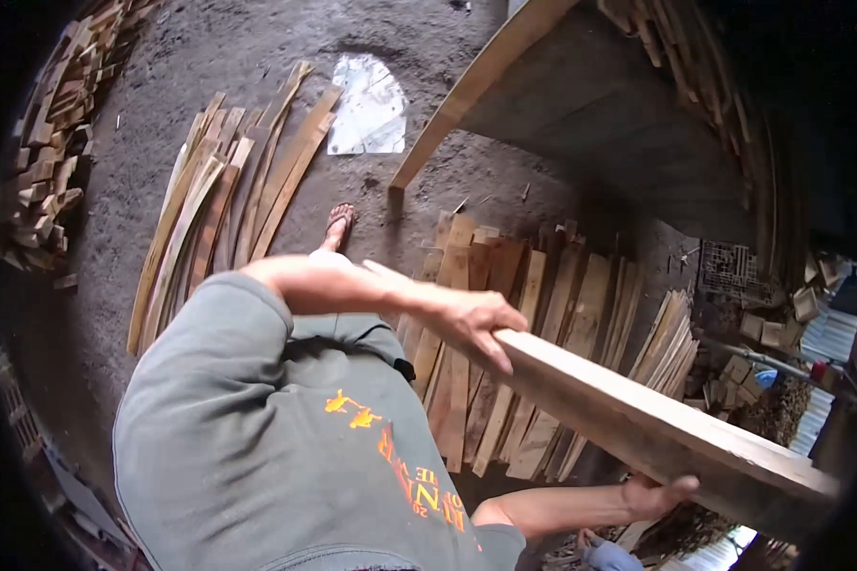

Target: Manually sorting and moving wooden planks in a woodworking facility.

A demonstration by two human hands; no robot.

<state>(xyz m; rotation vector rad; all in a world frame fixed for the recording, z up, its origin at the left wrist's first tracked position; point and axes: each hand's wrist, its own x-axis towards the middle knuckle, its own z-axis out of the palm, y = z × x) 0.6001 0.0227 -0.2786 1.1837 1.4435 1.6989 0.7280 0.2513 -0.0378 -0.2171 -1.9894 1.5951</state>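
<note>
The left hand (476,322), elbow bent and forearm reaching across, grips the thick wooden plank (657,407) over its upper edge; the right hand (659,497), forearm extended, holds its lower edge, fingers hidden. The plank slants above boards (586,305) on the dirt floor (209,57).

White sheet (368,109) flat on the floor (257,38); loose boards (214,211) grouped to its lower left; wood pieces (48,181) piled at the left edge; lattice crate (727,268) at right, near corrugated panels (830,333).
</note>
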